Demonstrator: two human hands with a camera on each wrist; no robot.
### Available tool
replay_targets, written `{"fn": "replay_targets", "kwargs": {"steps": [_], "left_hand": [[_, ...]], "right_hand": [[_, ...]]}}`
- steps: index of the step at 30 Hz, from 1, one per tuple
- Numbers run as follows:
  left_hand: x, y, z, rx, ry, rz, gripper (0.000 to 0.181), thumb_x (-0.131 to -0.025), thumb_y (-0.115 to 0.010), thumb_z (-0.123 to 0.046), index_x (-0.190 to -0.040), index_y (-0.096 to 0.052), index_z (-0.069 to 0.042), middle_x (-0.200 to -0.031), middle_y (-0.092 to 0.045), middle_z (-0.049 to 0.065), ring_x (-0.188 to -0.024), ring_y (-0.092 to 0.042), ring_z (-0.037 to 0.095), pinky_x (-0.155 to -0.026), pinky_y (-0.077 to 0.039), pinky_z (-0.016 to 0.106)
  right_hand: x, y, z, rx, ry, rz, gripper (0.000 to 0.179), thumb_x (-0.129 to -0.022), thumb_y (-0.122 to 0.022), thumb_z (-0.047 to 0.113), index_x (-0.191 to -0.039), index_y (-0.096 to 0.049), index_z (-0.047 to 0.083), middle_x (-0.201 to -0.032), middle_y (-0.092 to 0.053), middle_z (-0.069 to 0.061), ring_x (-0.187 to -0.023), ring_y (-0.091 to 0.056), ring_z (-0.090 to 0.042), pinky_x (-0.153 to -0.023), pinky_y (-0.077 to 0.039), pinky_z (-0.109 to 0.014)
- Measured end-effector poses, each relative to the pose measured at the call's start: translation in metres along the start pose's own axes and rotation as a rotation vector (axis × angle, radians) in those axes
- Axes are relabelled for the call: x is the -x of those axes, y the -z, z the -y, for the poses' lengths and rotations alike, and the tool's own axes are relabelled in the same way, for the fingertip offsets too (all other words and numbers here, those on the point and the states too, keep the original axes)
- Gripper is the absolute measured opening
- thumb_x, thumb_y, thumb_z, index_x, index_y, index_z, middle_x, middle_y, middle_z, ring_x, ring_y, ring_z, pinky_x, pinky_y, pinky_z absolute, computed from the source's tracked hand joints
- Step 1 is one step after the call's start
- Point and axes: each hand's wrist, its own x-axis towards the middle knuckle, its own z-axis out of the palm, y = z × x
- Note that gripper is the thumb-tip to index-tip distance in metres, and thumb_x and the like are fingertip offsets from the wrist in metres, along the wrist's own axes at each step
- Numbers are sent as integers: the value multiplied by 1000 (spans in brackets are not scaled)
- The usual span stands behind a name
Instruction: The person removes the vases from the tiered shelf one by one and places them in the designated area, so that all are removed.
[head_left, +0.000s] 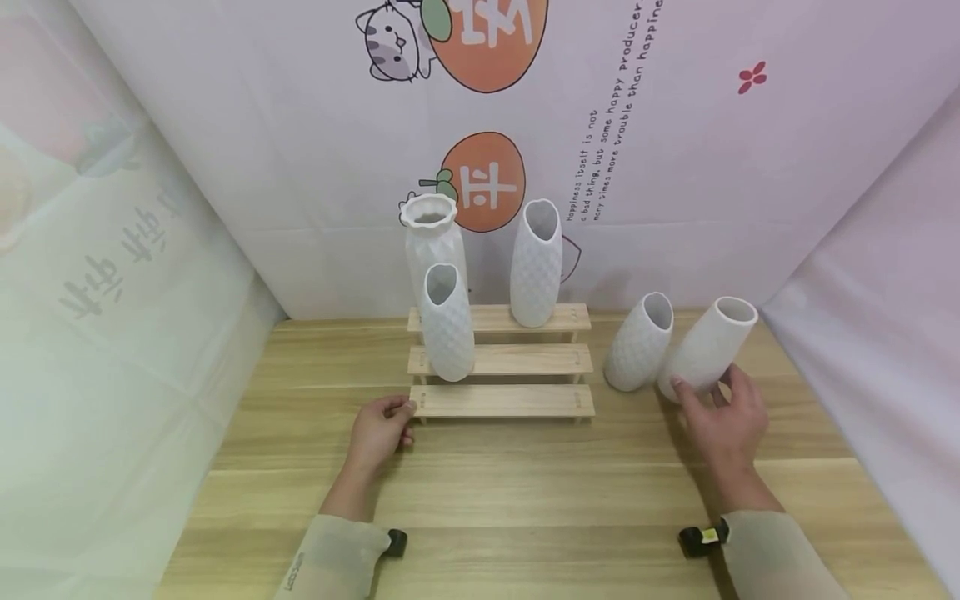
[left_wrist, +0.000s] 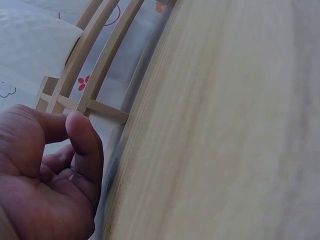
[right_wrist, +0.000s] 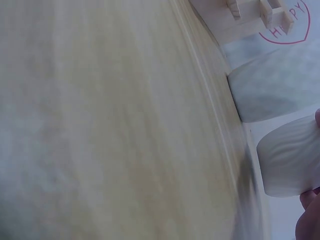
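Note:
My right hand (head_left: 727,421) grips a white vase (head_left: 708,350) with a round mouth, thumb on its near side. In the right wrist view this ribbed vase (right_wrist: 287,155) seems just off the tabletop. Close to its left stands a white quilted vase (head_left: 636,346) with a slanted mouth. At the left end of a three-step wooden rack (head_left: 510,402), my left hand (head_left: 378,429) pinches the lowest step between thumb and forefinger. A slant-mouthed vase (head_left: 450,333) stands on the middle step; a ruffle-rimmed vase (head_left: 435,250) and another slant-mouthed vase (head_left: 536,267) are on the top step.
The rack stands on a wood-grain table (head_left: 525,500) near its back edge. A printed cloth (head_left: 660,167) hangs behind it, with cloth walls at both sides. Each cuff carries a small black device (head_left: 703,540).

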Motion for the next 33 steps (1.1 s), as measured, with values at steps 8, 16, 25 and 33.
{"fn": "replay_targets", "kwargs": {"steps": [8, 16, 25, 33], "left_hand": [[-1, 0, 0, -5, -6, 10, 36, -102, -69, -23, -128, -67, 3, -91, -71, 15, -68, -69, 22, -60, -64, 33], [-2, 0, 1, -11, -3, 0, 36, -102, -69, -23, -127, -67, 2, -91, -71, 14, -68, -69, 22, -60, -64, 33], [-2, 0, 0, -21, 4, -5, 36, -102, -69, -24, -128, -67, 1, -93, -71, 14, -68, -69, 22, -61, -65, 33], [-1, -1, 1, -13, 5, -3, 37, -102, -69, -25, -128, -67, 2, -92, -71, 14, -69, -69, 22, -62, -64, 32]], "right_hand": [[-3, -4, -8, 25, -61, 13, 58, -76, -94, 20, -124, -69, -1, -115, -60, -5, -110, -56, -15, -83, -53, -5], [-6, -4, -12, 65, -76, 49, 60, -79, -92, 25, -127, -67, -1, -121, -61, -14, -116, -56, -24, -82, -50, -2], [-8, -5, -10, 44, -85, 56, 60, -79, -92, 24, -127, -66, -1, -124, -59, -14, -119, -54, -23, -88, -54, -8], [-7, -2, -8, 30, -142, 97, 69, -81, -91, 27, -138, -62, 2, -133, -57, -15, -124, -55, -29, -105, -55, -33]]}}
